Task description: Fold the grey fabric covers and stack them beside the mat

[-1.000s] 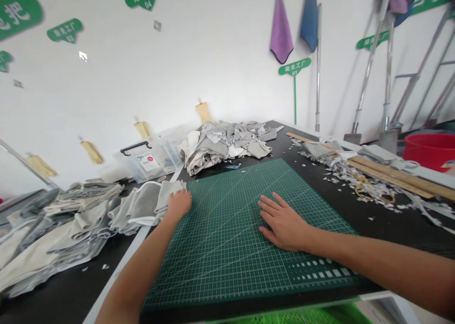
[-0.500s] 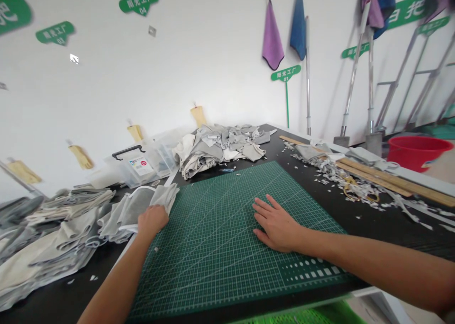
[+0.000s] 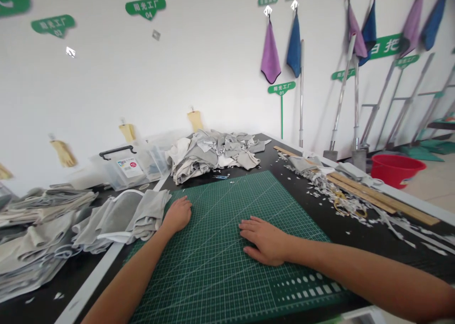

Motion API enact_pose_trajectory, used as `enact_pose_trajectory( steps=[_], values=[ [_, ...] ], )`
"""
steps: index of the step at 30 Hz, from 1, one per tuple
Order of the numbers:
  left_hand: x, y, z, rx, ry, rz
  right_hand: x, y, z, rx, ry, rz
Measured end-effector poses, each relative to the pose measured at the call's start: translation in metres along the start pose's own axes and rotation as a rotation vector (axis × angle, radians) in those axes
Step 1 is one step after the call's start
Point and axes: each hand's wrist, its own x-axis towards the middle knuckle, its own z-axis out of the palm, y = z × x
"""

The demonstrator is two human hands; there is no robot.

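Observation:
A green cutting mat [image 3: 227, 267] lies on the black table in front of me. My right hand [image 3: 265, 241] lies flat on the mat's middle, fingers stretched out and pointing left, holding nothing. My left hand [image 3: 177, 215] sits at the mat's left edge with its fingers curled. It touches the nearest folded grey cloth piece [image 3: 147, 212]. Whether the fingers pinch that cloth is hidden. More folded grey cloth pieces [image 3: 46, 229] are stacked further left.
A loose heap of grey and white cloth [image 3: 213, 153] lies beyond the mat, with a clear plastic box [image 3: 122, 167] to its left. Scraps, scissors [image 3: 346, 205] and a long wooden ruler [image 3: 373, 193] lie on the right. A red basin [image 3: 396, 167] and mop poles stand by the wall.
My left hand went left onto the cloth stack, then came back to the mat's left edge. My right hand slid slightly toward me. The camera view turned a little to the right.

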Motion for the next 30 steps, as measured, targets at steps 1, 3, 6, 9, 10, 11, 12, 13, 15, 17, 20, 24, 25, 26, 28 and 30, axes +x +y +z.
enact_pose_trajectory(
  steps=[1, 3, 6, 9, 10, 11, 12, 13, 15, 17, 20, 24, 25, 26, 28, 30],
  values=[
    [0.009, 0.005, 0.002, -0.036, -0.017, -0.025, 0.003, 0.003, -0.001, 0.028, -0.022, -0.028],
    [0.027, 0.013, 0.006, -0.087, -0.041, -0.072, 0.011, 0.011, -0.002, 0.071, -0.055, -0.097],
    [0.052, 0.020, 0.012, -0.117, -0.049, -0.118, 0.027, 0.026, -0.002, 0.108, -0.081, -0.213],
    [0.073, 0.025, 0.019, -0.134, -0.061, -0.189, 0.050, 0.044, 0.001, 0.131, -0.081, -0.289],
    [0.078, 0.027, 0.021, -0.139, -0.067, -0.213, 0.059, 0.050, 0.003, 0.137, -0.079, -0.300],
    [0.083, 0.028, 0.023, -0.144, -0.071, -0.237, 0.068, 0.056, 0.004, 0.140, -0.076, -0.304],
    [0.088, 0.030, 0.025, -0.148, -0.073, -0.258, 0.076, 0.061, 0.005, 0.140, -0.073, -0.301],
    [0.092, 0.032, 0.027, -0.152, -0.073, -0.274, 0.085, 0.066, 0.006, 0.137, -0.069, -0.291],
    [0.098, 0.034, 0.029, -0.163, -0.069, -0.296, 0.102, 0.075, 0.008, 0.130, -0.061, -0.262],
    [0.103, 0.036, 0.031, -0.175, -0.063, -0.304, 0.117, 0.083, 0.010, 0.122, -0.047, -0.239],
    [0.110, 0.036, 0.032, -0.195, -0.048, -0.307, 0.138, 0.094, 0.014, 0.090, -0.027, -0.209],
    [0.116, 0.032, 0.036, -0.219, -0.020, -0.303, 0.168, 0.110, 0.021, 0.004, 0.001, -0.163],
    [0.118, 0.031, 0.038, -0.226, -0.016, -0.301, 0.176, 0.115, 0.021, -0.014, 0.010, -0.157],
    [0.119, 0.029, 0.040, -0.233, -0.013, -0.298, 0.185, 0.119, 0.022, -0.029, 0.023, -0.147],
    [0.122, 0.026, 0.045, -0.250, -0.011, -0.288, 0.204, 0.130, 0.020, -0.054, 0.067, -0.096],
    [0.125, 0.024, 0.048, -0.265, -0.017, -0.282, 0.225, 0.143, 0.018, -0.071, 0.126, 0.020]
  ],
)
